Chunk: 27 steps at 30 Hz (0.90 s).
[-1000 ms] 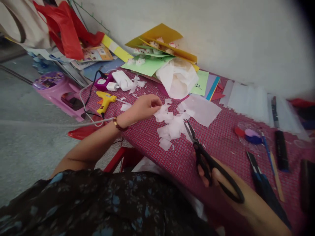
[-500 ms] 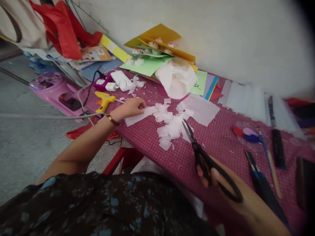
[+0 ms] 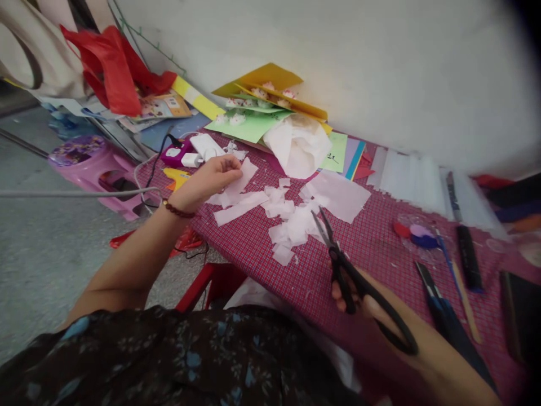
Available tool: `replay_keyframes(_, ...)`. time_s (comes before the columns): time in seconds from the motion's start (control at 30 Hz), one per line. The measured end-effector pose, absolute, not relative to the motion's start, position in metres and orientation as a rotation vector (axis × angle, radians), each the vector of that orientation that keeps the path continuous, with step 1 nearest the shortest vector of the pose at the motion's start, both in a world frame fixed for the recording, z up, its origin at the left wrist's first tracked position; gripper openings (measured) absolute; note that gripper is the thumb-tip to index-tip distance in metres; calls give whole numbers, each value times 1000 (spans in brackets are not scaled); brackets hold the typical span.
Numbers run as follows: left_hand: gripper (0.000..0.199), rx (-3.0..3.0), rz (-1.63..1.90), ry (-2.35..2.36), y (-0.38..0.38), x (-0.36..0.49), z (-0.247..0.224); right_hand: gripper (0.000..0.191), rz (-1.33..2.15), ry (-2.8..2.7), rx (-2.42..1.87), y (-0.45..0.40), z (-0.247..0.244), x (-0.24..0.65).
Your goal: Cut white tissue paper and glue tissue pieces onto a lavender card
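My left hand point(image 3: 220, 175), fingers pinched together, holds a strip of thin white paper point(image 3: 244, 179) raised over the table's left part. Another white strip point(image 3: 240, 207) lies flat just below it. My right hand point(image 3: 355, 293) grips black-handled scissors point(image 3: 338, 254), whose blades are parted and point up and left. Beside the blade tips is a pile of small white paper pieces point(image 3: 296, 225). A larger white sheet point(image 3: 342, 194) lies behind the pile, on the red checked tablecloth point(image 3: 249, 248).
A yellow glue gun point(image 3: 177, 177) and a purple power strip point(image 3: 175, 152) are at left. Folded coloured papers point(image 3: 253, 124) and crumpled white paper point(image 3: 296, 144) stand at the back. Right: a black-handled knife point(image 3: 469, 259), another blade tool and plastic sheets point(image 3: 409, 175).
My left hand has lifted slightly and now holds a strip of white paper up off the table. The scissors' blades have opened wider. The view has shifted a little.
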<state>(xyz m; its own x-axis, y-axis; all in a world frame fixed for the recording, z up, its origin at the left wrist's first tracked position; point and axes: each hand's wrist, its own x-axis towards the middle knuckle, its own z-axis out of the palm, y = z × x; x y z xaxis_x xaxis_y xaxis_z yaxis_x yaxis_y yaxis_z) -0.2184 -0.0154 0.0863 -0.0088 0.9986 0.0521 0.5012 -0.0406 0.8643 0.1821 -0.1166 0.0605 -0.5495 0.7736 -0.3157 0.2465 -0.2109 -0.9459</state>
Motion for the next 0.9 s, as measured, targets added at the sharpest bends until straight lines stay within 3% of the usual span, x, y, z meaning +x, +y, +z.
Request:
replay_keyframes(0.4, 41, 1267, 835, 1135, -27, -123, 89, 48, 1884, -1680, -1215, -111, 80, 158)
replay_keyframes(0.9, 61, 1347, 751, 1018, -35, -99, 79, 49, 1958, -1501, -1158, -109, 72, 160)
